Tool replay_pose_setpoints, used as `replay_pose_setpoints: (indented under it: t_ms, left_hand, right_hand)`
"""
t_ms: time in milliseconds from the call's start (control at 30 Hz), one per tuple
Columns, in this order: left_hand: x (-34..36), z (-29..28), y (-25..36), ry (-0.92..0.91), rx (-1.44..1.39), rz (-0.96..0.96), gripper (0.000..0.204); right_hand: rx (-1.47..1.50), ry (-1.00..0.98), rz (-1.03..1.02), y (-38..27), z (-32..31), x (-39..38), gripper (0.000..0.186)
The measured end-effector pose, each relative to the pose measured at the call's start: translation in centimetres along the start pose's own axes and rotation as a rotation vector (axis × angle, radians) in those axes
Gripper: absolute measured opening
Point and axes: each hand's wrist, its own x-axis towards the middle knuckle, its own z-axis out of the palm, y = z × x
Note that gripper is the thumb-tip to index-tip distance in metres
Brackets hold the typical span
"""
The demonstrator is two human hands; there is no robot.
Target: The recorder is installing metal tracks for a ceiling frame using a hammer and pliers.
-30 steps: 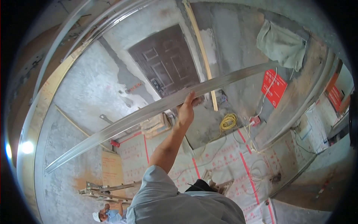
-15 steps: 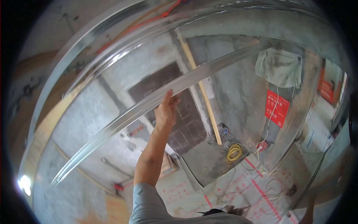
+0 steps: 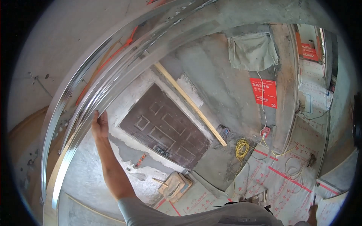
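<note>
My left hand (image 3: 100, 127) is raised at the left, its arm stretched up. Its fingers are closed on the lower edge of a long, shiny metal channel (image 3: 69, 162), which lies alongside other metal strips (image 3: 49, 124) near the ceiling. Part of the grip is hidden behind the channel. Low at the right edge, my right hand (image 3: 312, 214) hangs down and shows only in part. A thin dark thing (image 3: 315, 199) sticks up from it, too small to name.
A brown panelled door (image 3: 162, 128) stands in the rough wall beside a leaning wooden batten (image 3: 192, 105). Yellow cable (image 3: 242, 148) lies coiled on the floor near a red socket box (image 3: 266, 132). A wooden stool (image 3: 175, 186) stands below. Cloth (image 3: 252, 51) hangs above a red sign (image 3: 264, 92).
My left hand has moved left and up with the metal channel, from across the door to beside the other strips. The view has turned, and the whole door now shows.
</note>
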Motion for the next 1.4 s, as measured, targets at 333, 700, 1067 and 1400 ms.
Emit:
replay_pose_setpoints:
  t_ms: [333,700,1067,1400]
  left_hand:
    - [4.3,4.0,1.5,-0.091,-0.020,-0.004,0.024]
    - [5.5,10.0,-4.5,-0.118,0.007,0.006,0.027]
    - [6.2,10.2,-4.8,-0.229,0.014,0.067,0.026]
    - [7.3,8.7,-5.3,-0.076,-0.026,0.046,0.059]
  right_hand:
    - [-0.268,-0.024,-0.112,3.8,0.2,2.2,0.032]
    - [0.060,0.176,-0.301,-25.7,-2.3,14.0,0.029]
    - [0.201,-0.004,-0.310,-41.6,0.9,3.2,0.025]
    - [-0.704,0.110,-0.803,-28.8,-1.0,13.3,0.033]
